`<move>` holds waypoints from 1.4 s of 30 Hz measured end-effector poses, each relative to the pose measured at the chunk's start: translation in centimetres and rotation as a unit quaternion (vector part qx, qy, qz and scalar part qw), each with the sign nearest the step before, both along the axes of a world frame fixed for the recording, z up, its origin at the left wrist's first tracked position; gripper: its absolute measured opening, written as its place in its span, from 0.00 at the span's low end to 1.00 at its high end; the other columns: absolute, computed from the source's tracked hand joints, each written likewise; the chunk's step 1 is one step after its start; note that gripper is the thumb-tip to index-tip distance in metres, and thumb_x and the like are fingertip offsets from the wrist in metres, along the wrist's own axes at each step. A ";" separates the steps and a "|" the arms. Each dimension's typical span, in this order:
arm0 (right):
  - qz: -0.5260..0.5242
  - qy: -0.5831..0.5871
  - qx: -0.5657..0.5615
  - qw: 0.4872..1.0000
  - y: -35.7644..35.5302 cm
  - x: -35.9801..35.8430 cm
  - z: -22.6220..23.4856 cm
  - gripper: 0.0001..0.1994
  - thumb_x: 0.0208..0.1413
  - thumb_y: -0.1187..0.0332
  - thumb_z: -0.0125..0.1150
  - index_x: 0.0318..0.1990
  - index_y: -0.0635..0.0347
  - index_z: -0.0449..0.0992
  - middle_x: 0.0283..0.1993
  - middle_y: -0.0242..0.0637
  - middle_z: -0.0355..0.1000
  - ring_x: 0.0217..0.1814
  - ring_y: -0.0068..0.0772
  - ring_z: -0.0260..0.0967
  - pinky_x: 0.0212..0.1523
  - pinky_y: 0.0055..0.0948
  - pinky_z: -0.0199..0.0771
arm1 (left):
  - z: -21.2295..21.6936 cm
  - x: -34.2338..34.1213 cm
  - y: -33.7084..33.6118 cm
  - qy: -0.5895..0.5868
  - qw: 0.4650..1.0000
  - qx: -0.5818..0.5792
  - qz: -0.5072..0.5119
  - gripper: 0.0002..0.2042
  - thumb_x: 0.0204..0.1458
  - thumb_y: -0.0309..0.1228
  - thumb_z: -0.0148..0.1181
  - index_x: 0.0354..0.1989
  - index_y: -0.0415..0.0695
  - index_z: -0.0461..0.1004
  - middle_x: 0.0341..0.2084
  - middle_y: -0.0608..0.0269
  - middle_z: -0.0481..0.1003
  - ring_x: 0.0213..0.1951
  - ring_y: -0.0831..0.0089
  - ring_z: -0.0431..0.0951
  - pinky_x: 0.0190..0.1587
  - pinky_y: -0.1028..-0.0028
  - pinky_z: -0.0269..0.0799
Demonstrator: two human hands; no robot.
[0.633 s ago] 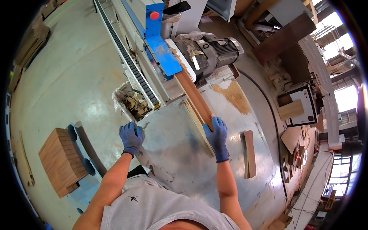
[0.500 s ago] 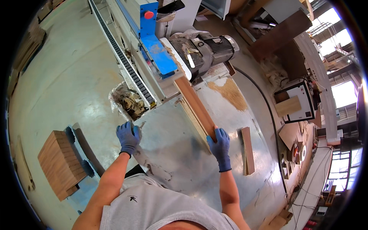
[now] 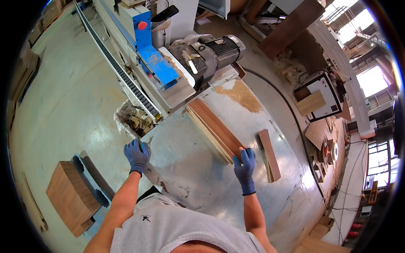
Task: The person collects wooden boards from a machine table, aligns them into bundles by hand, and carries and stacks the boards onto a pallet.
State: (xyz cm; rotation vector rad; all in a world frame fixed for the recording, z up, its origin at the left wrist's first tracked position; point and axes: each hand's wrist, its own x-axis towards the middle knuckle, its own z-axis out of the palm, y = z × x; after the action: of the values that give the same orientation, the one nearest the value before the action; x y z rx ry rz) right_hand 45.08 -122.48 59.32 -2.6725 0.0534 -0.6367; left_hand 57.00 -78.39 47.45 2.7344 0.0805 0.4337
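Head view: I look straight down over my own chest at the grey metal desk (image 3: 185, 160) in front of the machine.
Right hand (image 3: 244, 162): gloved in blue, fingers closed together over the near end of the wooden board (image 3: 215, 128), thumb side up, so the push goes along its length.
Board: long, brown, lying flat on the desk, its far end pointing toward the machine's feed side, just short of the blue guard (image 3: 158, 63); laid lengthwise so it lines up with the infeed.
Left hand (image 3: 137, 154): also gloved, fingers curled down on the near left corner of the desk, holding nothing; I judge it braces me at the edge, well apart from the board.
Beside the board: a second, shorter wooden strip (image 3: 269, 154) lies on the desk to the right of my right hand, near but not touching it.
Machine: a grey electric motor (image 3: 219, 48) sits behind the guard, and a long black chain track (image 3: 114, 63) runs away to the upper left.
Waste: a bin of offcuts (image 3: 135, 120) sits just below the track; sawdust (image 3: 240, 95) is spread on the desk's far right.
Floor, left: a stack of brown boards (image 3: 69, 196) rests on a blue pallet (image 3: 90, 175), within reach of my left side.
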 end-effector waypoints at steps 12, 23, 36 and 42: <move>-0.038 -0.075 0.082 0.993 6.2 -10.4 3.3 0.30 0.45 0.79 0.73 0.60 0.59 0.74 0.60 0.54 0.71 0.62 0.60 0.68 0.61 0.50 0.71 | 2.5 -1.4 -4.0 0.111 0.840 -0.511 -0.141 0.22 0.64 0.33 0.61 0.65 0.38 0.72 0.59 0.52 0.77 0.57 0.57 0.78 0.62 0.61 0.73; -0.003 0.047 0.281 0.958 14.2 -10.3 3.7 0.29 0.53 0.67 0.72 0.62 0.69 0.71 0.50 0.52 0.72 0.49 0.56 0.72 0.49 0.45 0.75 | 12.3 -5.5 -10.8 0.372 0.552 -0.726 -0.174 0.15 0.66 0.37 0.64 0.53 0.41 0.77 0.46 0.62 0.80 0.47 0.71 0.82 0.49 0.68 0.79; -0.108 0.016 0.547 0.830 18.7 -2.8 4.8 0.11 0.62 0.66 0.64 0.34 0.67 0.80 0.23 0.46 0.66 0.24 0.19 0.60 0.27 0.28 0.66 | 11.9 -9.1 -12.2 0.342 0.563 -0.726 -0.197 0.21 0.70 0.46 0.56 0.56 0.39 0.74 0.45 0.63 0.78 0.46 0.75 0.78 0.50 0.73 0.76; -0.079 -0.051 0.584 0.806 19.6 -3.5 6.4 0.09 0.64 0.69 0.66 0.32 0.65 0.82 0.21 0.30 0.68 0.25 0.13 0.61 0.25 0.25 0.64 | 12.0 -7.3 -12.4 0.272 0.693 -0.655 -0.130 0.28 0.71 0.53 0.50 0.48 0.34 0.79 0.36 0.61 0.81 0.33 0.75 0.78 0.38 0.73 0.76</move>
State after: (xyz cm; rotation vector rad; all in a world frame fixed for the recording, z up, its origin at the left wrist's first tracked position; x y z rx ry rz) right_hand 41.54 -102.90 65.72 -1.4300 0.4759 -0.5254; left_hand 49.71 -90.79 59.41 1.2919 0.0960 -0.4326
